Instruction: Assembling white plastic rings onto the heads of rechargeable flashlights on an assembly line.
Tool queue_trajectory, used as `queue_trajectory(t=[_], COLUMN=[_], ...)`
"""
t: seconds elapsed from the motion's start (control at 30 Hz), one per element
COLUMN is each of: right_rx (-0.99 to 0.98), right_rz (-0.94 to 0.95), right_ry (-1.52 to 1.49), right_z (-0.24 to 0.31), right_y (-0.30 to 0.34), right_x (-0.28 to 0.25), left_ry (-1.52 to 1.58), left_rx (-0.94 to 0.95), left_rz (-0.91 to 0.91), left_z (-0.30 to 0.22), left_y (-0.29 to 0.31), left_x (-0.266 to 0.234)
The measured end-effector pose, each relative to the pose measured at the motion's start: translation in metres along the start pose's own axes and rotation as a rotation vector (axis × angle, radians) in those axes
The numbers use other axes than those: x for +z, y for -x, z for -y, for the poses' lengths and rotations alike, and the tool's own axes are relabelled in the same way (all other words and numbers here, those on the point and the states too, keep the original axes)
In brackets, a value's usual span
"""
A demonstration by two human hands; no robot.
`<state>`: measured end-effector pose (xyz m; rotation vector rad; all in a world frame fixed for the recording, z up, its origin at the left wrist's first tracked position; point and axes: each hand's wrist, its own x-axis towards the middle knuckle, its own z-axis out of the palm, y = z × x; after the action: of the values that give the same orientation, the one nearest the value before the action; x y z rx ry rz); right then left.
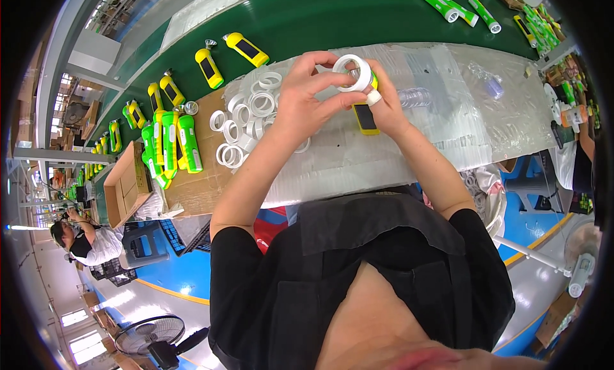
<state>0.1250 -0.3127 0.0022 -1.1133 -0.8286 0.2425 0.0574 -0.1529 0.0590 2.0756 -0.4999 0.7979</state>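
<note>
Broadly, a green desk [358, 24] spans the scene, partly covered by translucent plastic sheeting [441, 124]. A cardboard box [128, 184] sits at the left, with piled green-and-yellow torches [169, 143] just right of it, then a heap of loose white rings [252, 124]. Near the middle, the right grip [388, 108] is wrapped round a yellow torch [366, 118]; the left grip [307, 98] pinches a white ring [365, 74] at its far end, though whether ring and torch touch is hard to make out

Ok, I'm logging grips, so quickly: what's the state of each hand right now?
Left hand: closed, holding a white round ring.
Right hand: closed around a yellow, dark-panelled flashlight.
</note>
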Motion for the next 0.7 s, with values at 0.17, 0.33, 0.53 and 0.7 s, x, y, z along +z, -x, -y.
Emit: queue_trajectory(t=[0.17, 0.33, 0.53, 0.7], right_rx=[0.089, -0.156, -0.210, -0.038], right_rz=[0.027, -0.035, 0.251, 0.639], right_ry=[-0.068, 0.024, 0.621, 1.009], right_z=[0.005, 0.012, 0.064, 0.116], right_y=[0.003, -0.003, -0.020, -0.057], right_x=[-0.005, -0.011, -0.064, -0.060], left_ry=[-0.016, -0.033, -0.084, -0.017], left_rx=[-0.046, -0.054, -0.047, -0.218], left_rz=[0.045, 0.091, 0.193, 0.306], left_z=[-0.003, -0.005, -0.018, -0.014], left_y=[-0.001, -0.003, -0.011, -0.020], left_x=[0.001, 0.001, 0.007, 0.026])
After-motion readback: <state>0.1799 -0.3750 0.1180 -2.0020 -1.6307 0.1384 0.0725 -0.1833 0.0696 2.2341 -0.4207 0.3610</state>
